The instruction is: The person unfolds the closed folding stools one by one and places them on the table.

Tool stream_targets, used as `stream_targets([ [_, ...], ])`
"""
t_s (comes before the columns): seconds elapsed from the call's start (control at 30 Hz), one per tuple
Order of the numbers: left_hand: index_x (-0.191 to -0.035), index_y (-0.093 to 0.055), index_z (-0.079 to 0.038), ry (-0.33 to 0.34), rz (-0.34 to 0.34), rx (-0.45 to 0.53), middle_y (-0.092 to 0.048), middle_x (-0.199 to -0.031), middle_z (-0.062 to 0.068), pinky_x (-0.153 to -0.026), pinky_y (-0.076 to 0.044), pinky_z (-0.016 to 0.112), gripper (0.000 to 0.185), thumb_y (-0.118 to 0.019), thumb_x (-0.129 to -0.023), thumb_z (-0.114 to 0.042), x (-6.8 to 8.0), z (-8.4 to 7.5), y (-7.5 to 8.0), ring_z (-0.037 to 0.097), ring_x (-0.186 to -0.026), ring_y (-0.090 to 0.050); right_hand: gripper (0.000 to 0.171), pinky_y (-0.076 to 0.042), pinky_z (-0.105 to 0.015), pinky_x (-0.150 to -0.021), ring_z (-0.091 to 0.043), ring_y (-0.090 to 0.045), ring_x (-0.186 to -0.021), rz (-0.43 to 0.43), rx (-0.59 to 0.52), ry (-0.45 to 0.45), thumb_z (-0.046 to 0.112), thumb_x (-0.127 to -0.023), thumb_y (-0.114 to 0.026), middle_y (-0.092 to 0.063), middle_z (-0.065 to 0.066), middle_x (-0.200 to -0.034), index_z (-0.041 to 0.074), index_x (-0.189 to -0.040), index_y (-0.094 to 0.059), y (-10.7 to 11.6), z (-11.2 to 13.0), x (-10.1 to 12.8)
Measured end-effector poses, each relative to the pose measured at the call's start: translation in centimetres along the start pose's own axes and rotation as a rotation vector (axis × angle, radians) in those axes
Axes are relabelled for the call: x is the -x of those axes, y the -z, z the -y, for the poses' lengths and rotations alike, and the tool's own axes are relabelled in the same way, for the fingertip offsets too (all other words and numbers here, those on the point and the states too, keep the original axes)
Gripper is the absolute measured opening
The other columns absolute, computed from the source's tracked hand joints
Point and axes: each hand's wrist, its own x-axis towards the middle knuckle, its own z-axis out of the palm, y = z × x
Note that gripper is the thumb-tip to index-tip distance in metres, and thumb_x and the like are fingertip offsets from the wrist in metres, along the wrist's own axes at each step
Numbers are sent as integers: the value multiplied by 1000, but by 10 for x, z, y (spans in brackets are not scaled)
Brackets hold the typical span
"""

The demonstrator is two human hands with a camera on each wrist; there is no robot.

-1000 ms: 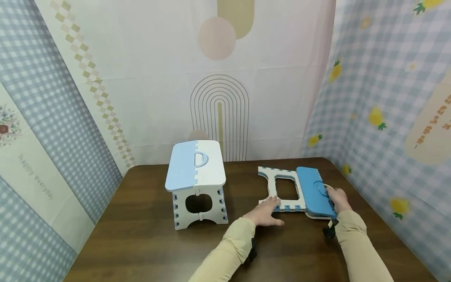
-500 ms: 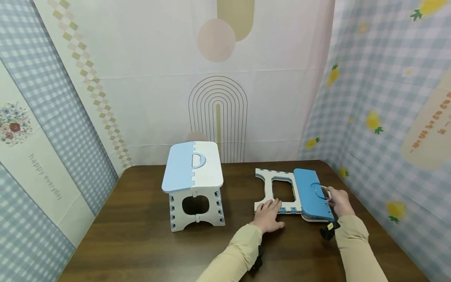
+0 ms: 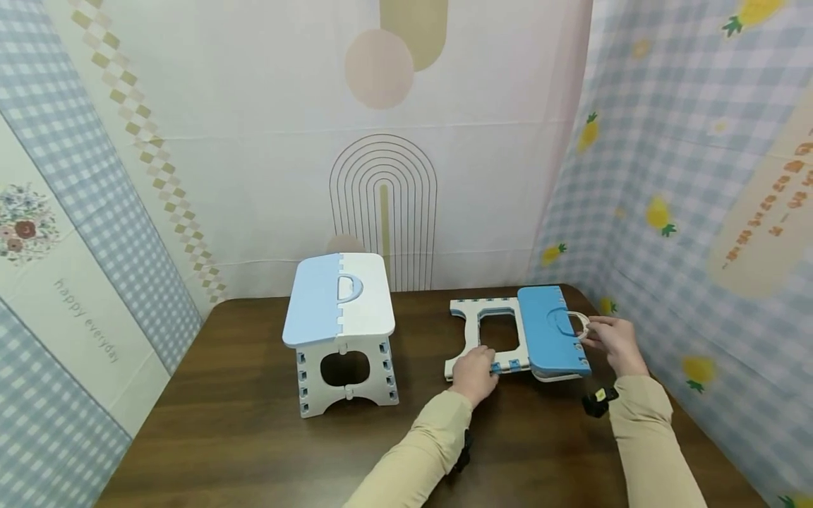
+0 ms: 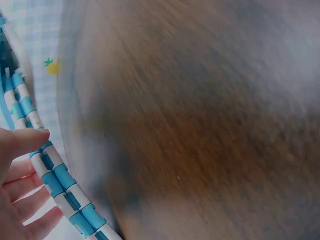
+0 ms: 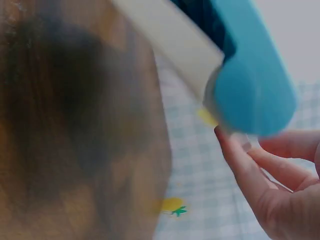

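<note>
A folded stool (image 3: 502,331) with a blue seat (image 3: 549,331) and white legs lies at the right of the brown table (image 3: 254,423). My left hand (image 3: 485,360) grips the near edge of its leg panel. In the left wrist view the thumb (image 4: 25,140) lies on the blue and white hinged edge (image 4: 60,182), with the other fingers beneath it. My right hand (image 3: 593,331) pinches the white handle loop (image 3: 578,324) at the seat's right side. In the right wrist view the blurred blue seat (image 5: 250,85) sits just above the fingers (image 5: 250,165).
An unfolded stool (image 3: 339,317) with a light blue and white top stands at the middle left of the table. Patterned cloth walls close in the back and both sides. The right wall runs close beside the folded stool.
My left hand went from lying flat on the leg panel to gripping its near edge. My right hand slid from the blue seat's edge to the white handle. The folded stool shifted slightly.
</note>
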Motion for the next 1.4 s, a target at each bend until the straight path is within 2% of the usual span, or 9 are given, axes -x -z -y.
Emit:
stream_targets([
  [0.17, -86, -68, -19, 21, -148, -61, -66, -84, -7, -56, -52, 24, 22, -83, -75, -32, 0, 3, -4, 10, -74, -65, 49, -60, -27, -77, 1, -67, -68, -24, 36, 57, 5, -98, -48, -56, -2, -98, -16, -140, -36, -5, 12, 2],
  [0.33, -83, -66, -19, 67, -164, -37, -65, -79, -6, -55, -52, 28, 30, -85, -71, -38, -1, 7, -2, 13, -70, -65, 49, -60, -25, -72, -2, -69, -65, -28, -9, 119, 1, -95, -52, -60, 10, -84, -19, -138, -38, -11, 31, 7],
  [0.57, -80, -62, -18, 52, -179, 41, -63, -68, -5, -49, -48, 28, 31, -84, -73, -39, -5, 13, 11, 15, -59, -63, 47, -59, -21, -63, 1, -67, -62, -94, -14, 219, 3, -93, -58, -63, 21, -70, -19, -133, -46, -21, 69, 16],
  [0.77, -95, -71, -19, 64, -144, 154, -69, -72, -5, -50, -46, 23, 34, -82, -73, -43, 0, 18, 18, 12, -57, -62, 26, -56, -18, -57, -4, -68, -59, -115, -242, 208, 2, -88, -66, -70, 14, -71, -2, -113, -67, -34, 90, 28],
  [0.87, -100, -71, -20, 85, -129, 258, -66, -66, -4, -47, -40, 20, 38, -81, -73, -45, 5, 21, 18, 10, -50, -55, 15, -56, -18, -56, -4, -68, -60, -131, -292, 223, 2, -86, -69, -71, 13, -70, 8, -99, -73, -42, 99, 32],
  [0.93, -104, -71, -20, 99, -126, 310, -65, -65, -5, -47, -38, 19, 42, -80, -73, -47, 7, 22, 16, 8, -48, -52, 17, -56, -17, -57, -3, -68, -60, -139, -303, 232, 2, -86, -69, -71, 13, -71, 6, -102, -73, -47, 104, 35],
  [1.13, -116, -70, -19, 117, -126, 397, -76, -87, -1, -56, -47, 21, 49, -80, -75, -45, 9, 26, 14, 14, -62, -65, 43, -55, -14, -58, 3, -66, -63, -159, -209, 273, 3, -88, -67, -68, 19, -73, -10, -128, -58, -61, 114, 39],
  [1.27, -119, -70, -19, 132, -136, 427, -76, -95, 0, -60, -50, 23, 51, -79, -76, -44, 11, 29, 15, 16, -69, -68, 45, -53, -11, -60, 7, -62, -66, -172, -86, 296, 4, -88, -67, -64, 24, -74, -9, -130, -56, -68, 117, 41],
  [1.4, -119, -69, -20, 144, -150, 468, -76, -98, 0, -65, -51, 25, 49, -79, -77, -43, 14, 29, 16, 17, -75, -69, 45, -53, -11, -61, 6, -62, -69, -185, -101, 297, 5, -86, -69, -65, 22, -75, -6, -129, -58, -73, 119, 41],
])
